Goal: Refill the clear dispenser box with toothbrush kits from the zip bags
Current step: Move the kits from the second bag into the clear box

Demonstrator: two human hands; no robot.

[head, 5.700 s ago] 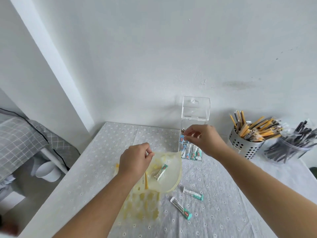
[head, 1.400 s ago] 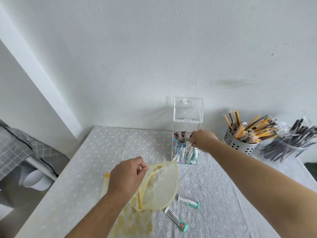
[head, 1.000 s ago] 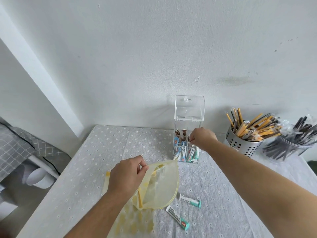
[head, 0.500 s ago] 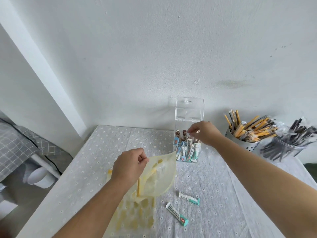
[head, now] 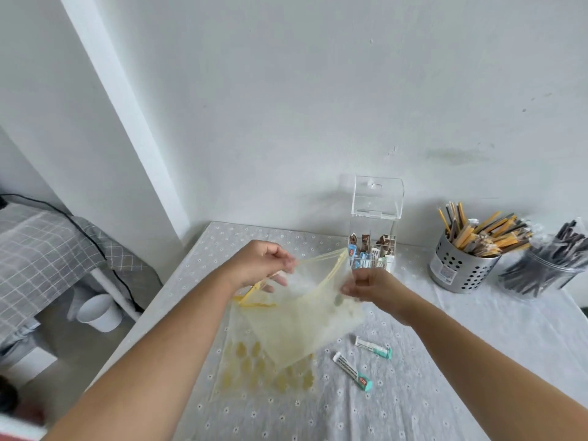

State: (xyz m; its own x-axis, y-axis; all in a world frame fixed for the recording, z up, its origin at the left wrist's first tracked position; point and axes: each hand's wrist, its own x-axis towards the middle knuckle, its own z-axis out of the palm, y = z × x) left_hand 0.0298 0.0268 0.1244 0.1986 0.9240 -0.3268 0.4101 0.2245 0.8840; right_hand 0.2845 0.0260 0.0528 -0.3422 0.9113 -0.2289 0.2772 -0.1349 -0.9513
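Note:
A pale yellow zip bag (head: 302, 316) hangs lifted above the table, its mouth stretched wide. My left hand (head: 259, 265) pinches the bag's left rim; my right hand (head: 370, 286) grips its right edge. The bag looks empty. Behind it stands the clear dispenser box (head: 374, 230) with its lid raised, holding several kits upright in its lower part. Two toothpaste tubes (head: 372, 346) (head: 351, 370) lie loose on the cloth to the right. A second yellow-patterned zip bag (head: 264, 374) lies flat under the lifted one.
A perforated metal holder (head: 458, 265) with yellow wrapped sticks and a clear tub (head: 541, 272) of dark sticks stand at the right back. The table (head: 445, 361) meets the white wall behind. Left of the table edge are a grey checked cloth (head: 41, 249) and a white cup (head: 95, 310).
My right hand left the dispenser box and came back to take the bag's right edge. Both hands have lifted the bag and pulled its mouth apart.

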